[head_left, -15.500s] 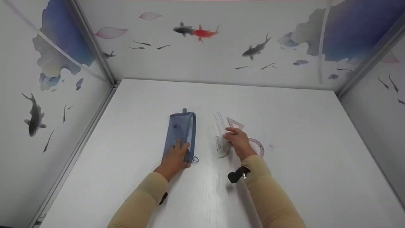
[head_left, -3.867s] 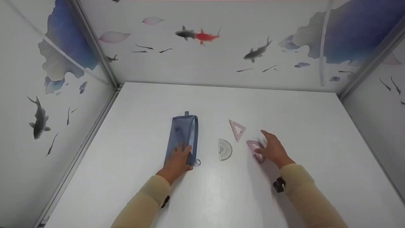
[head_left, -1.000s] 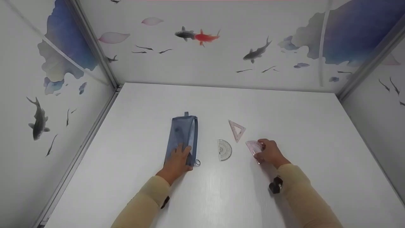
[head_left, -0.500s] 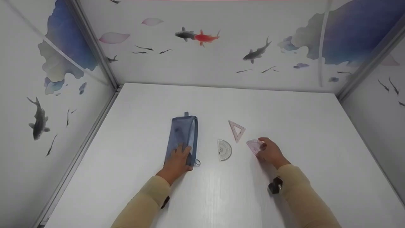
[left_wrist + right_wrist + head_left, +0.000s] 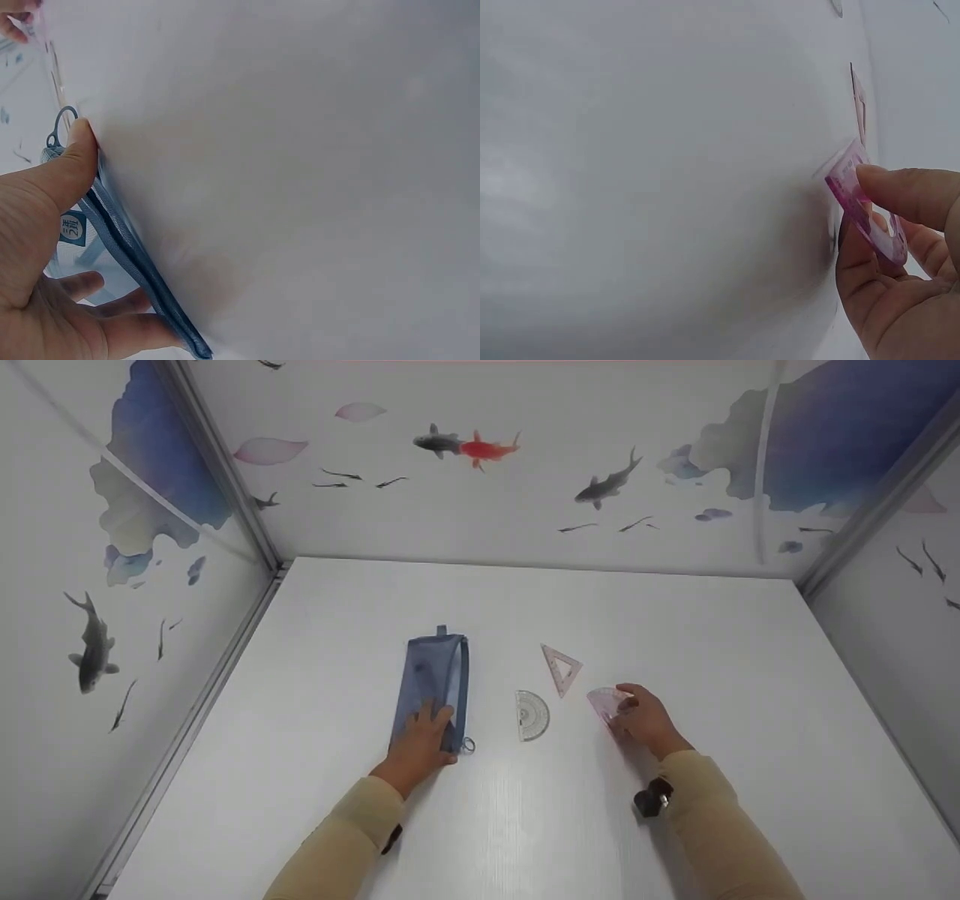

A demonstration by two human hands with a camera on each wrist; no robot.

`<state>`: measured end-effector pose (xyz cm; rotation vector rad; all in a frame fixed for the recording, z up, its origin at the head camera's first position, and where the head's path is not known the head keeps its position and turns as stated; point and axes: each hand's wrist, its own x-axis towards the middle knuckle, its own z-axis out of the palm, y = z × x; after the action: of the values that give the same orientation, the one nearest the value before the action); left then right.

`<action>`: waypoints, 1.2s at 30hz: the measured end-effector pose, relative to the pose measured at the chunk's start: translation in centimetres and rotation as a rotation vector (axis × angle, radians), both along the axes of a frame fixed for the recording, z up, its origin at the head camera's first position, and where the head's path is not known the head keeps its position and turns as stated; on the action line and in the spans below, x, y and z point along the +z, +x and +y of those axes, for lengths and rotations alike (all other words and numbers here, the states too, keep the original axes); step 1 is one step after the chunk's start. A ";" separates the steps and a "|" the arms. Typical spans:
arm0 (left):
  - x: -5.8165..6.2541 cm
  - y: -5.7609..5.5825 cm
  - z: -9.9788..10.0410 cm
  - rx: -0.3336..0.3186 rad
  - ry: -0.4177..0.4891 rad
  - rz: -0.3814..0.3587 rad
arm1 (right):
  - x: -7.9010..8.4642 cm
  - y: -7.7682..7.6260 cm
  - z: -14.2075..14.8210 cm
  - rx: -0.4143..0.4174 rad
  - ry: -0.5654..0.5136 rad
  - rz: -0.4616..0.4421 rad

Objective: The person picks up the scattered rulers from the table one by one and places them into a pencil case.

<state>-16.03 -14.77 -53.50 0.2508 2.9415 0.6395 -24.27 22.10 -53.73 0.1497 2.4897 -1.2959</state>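
My right hand (image 5: 646,721) pinches a pink transparent protractor (image 5: 603,705) at the right of the group. In the right wrist view the protractor (image 5: 866,206) is tilted up on edge, its cut-out showing between thumb and fingers. My left hand (image 5: 418,742) rests with spread fingers on the near half of a blue zip pencil case (image 5: 429,664). In the left wrist view the thumb lies by the case's zip (image 5: 127,247), near a ring pull (image 5: 64,124). A clear protractor (image 5: 533,715) and a pink set square (image 5: 561,668) lie flat between the hands.
All of this is on a white table (image 5: 480,825). White panels with painted fish (image 5: 487,450) enclose it at the back and both sides. A black wrist camera (image 5: 652,799) hangs under the right sleeve.
A clear ruler seen in the oldest frame is gone from the table. My right hand has moved right, taken hold of the pink protractor and tilted it. The left hand stays on the case.
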 end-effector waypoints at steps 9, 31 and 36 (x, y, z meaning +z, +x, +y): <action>-0.1 0.1 0.0 0.001 -0.003 0.008 | 0.4 0.1 0.1 -0.035 -0.073 0.006; 0.0 0.1 0.0 0.004 0.010 0.013 | 1.8 -0.6 -1.9 -0.118 -0.198 0.032; 0.1 0.0 0.0 0.008 0.009 0.000 | 1.7 -0.8 -2.6 -0.116 -0.218 0.042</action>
<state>-15.99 -14.75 -53.45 0.2397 2.9420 0.6533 -25.12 19.53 -52.03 0.2196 2.3833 -1.6232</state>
